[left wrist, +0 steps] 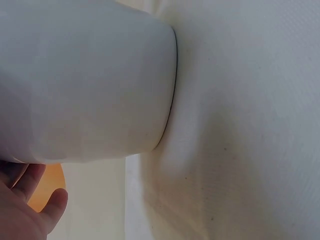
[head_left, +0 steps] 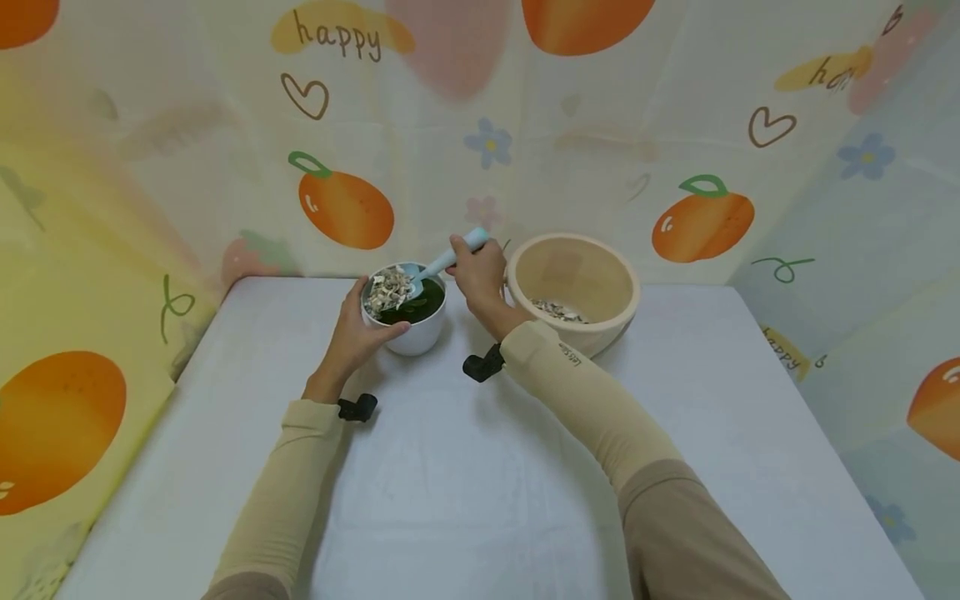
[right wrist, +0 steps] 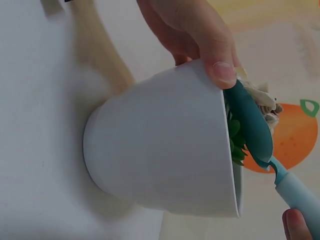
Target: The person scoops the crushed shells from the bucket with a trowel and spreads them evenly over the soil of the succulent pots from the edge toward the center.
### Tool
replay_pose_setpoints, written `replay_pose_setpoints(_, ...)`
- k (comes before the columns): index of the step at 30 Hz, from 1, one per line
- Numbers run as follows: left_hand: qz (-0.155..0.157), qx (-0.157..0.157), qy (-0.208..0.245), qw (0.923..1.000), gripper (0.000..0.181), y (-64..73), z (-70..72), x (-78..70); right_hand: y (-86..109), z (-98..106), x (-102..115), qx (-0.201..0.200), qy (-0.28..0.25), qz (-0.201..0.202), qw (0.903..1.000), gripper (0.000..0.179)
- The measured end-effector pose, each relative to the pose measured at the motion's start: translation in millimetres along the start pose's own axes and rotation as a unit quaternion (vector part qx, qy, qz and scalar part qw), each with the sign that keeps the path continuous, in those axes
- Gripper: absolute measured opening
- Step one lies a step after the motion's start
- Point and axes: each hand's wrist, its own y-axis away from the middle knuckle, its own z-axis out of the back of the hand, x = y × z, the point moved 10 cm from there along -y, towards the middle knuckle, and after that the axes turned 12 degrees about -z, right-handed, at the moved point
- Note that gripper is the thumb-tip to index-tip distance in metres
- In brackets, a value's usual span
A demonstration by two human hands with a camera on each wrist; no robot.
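A white flowerpot (head_left: 412,339) stands upright on the table with a green succulent (right wrist: 236,135) inside. My left hand (head_left: 356,337) holds it from the left, thumb at the near rim and fingers round the far side. By its handle, my right hand (head_left: 480,277) grips a light blue garden trowel (right wrist: 254,125). The trowel's blade is tilted over the pot's mouth. Pale, mixed gravel (head_left: 390,287) is heaped at the pot's left side, against the blade and partly over the plant. In the left wrist view, the pot wall (left wrist: 95,85) hides most of the scene.
Right of the pot, close to my right forearm, sits a wide beige basin (head_left: 630,292) with some gravel (head_left: 557,312) at its bottom. A white cloth covers the table (head_left: 465,500). Behind it hangs a printed fabric backdrop (head_left: 585,167).
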Motion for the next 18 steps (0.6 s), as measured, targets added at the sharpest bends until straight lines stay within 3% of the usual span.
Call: replay_pose_setpoints(18,-0.019,-0.018,-0.016,0.9995,0.107,1.3,2.2,-4.3,2.8,-8.2,5.5,-0.020,0.006,0.057,0.9982,0.035)
